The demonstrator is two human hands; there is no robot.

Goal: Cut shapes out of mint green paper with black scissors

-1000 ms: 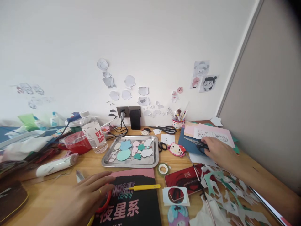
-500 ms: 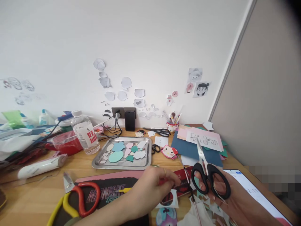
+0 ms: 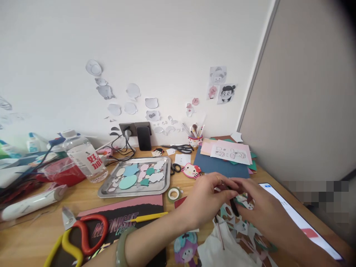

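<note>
My left hand (image 3: pixel 205 200) is beside my right hand (image 3: pixel 260 207) over paper scraps (image 3: pixel 240 226). Between them shows a dark part of the black-handled scissors (image 3: pixel 234 207), held by my right hand; the blades are hidden. My left fingers are bent together against it, and whatever they grip is too hidden to tell. Below lie a white cloth (image 3: pixel 222 244) with a thin stick and a purple-and-blue character cutout (image 3: pixel 186 248). Yellow tweezers (image 3: pixel 148 217) rest on a black printed sheet (image 3: pixel 150 230), left of my left hand. A tape roll (image 3: pixel 174 194) stands near the tray.
Colored paper cutouts lie on a metal tray (image 3: pixel 107 191). Red-and-yellow scissors (image 3: pixel 86 235), a water bottle (image 3: pixel 86 159) and a white roll (image 3: pixel 33 203) are at left. A lit tablet (image 3: pixel 299 218) lies at right, with papers (image 3: pixel 228 151) behind my hands.
My hands have come together, and the scissors, previously displayed upright with blades visible, are now mostly covered. The view has shifted, revealing the tape roll and more of the tweezers.
</note>
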